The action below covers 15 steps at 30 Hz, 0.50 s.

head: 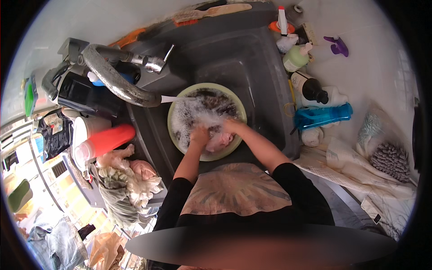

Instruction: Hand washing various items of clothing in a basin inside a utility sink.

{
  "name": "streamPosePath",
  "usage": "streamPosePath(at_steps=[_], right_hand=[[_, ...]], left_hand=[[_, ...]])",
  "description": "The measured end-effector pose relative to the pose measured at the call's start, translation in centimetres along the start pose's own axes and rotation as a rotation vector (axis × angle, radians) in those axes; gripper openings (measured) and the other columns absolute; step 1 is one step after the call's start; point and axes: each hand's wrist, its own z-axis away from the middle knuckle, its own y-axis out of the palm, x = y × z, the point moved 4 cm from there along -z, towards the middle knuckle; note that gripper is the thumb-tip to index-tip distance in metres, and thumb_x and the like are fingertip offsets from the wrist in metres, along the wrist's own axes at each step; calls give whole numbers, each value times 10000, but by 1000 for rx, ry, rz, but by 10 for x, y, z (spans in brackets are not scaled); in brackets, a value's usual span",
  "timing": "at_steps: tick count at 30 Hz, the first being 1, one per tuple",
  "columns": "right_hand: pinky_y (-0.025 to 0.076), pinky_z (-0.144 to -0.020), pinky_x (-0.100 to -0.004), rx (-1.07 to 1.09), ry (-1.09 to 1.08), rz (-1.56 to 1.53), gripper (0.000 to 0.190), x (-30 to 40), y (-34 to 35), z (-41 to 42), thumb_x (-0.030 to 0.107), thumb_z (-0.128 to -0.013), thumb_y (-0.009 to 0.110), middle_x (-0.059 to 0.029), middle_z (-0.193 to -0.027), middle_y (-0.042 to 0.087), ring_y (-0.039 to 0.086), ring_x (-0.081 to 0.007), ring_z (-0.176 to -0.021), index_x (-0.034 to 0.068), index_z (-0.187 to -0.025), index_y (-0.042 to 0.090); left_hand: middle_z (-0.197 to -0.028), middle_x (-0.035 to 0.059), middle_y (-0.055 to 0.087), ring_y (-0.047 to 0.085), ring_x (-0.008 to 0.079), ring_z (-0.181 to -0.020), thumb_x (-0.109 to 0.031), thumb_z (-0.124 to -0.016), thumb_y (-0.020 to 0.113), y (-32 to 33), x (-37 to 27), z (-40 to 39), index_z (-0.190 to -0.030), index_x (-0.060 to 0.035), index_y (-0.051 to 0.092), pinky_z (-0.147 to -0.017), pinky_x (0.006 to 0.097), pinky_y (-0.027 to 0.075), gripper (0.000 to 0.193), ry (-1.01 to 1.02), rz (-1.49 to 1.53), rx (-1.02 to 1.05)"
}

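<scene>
Both of my hands are in a pale green basin (172, 138) of foamy water (182, 125), which stands in a dark grey sink (266, 91). My left hand (199, 135) dips into the suds left of a wet pink cloth (220, 141). On the cloth's far right side, my right hand (233, 126) reaches in near the basin's rim. Foam and splashing hide the fingers of both hands, so their hold cannot be made out. From the curved metal faucet (121, 89), a stream of water (172, 99) runs into the basin.
A wooden-handled brush (212, 12) lies along the sink's back edge. Several bottles, including a green pump bottle (297, 57) and a blue bottle (322, 116), line the right side. A red bottle (109, 140) and piled cloths (128, 185) are at the left.
</scene>
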Motion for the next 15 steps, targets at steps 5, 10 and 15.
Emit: streamPosePath(at_steps=[5, 10, 15], right_hand=[[507, -905, -413, -171, 532, -7, 288, -111, 6, -31, 181, -816, 596, -186, -1111, 657, 627, -342, -1063, 56, -1058, 686], [501, -756, -381, -85, -11, -209, 242, 36, -88, 16, 12, -712, 677, -133, -920, 663, 641, -266, -853, 34, -952, 658], [438, -737, -231, 93, -443, -1053, 198, 140, -208, 82, 19, -784, 719, 32, -865, 593, 534, -50, -821, 49, -946, 609]], left_hand=[[-1177, 146, 657, 630, 320, -1089, -251, -869, 503, -46, -52, -80, -1228, -99, 605, -917, 457, 496, 403, 373, 0, -72], [-1214, 157, 637, 591, 353, -1133, -123, -651, 716, -120, 9, 21, -1200, -60, 620, -964, 393, 461, 562, 412, 758, -205], [-1254, 135, 587, 547, 292, -1179, -241, -713, 782, -112, -16, 26, -1326, -53, 497, -1037, 369, 397, 702, 445, 1022, -148]])
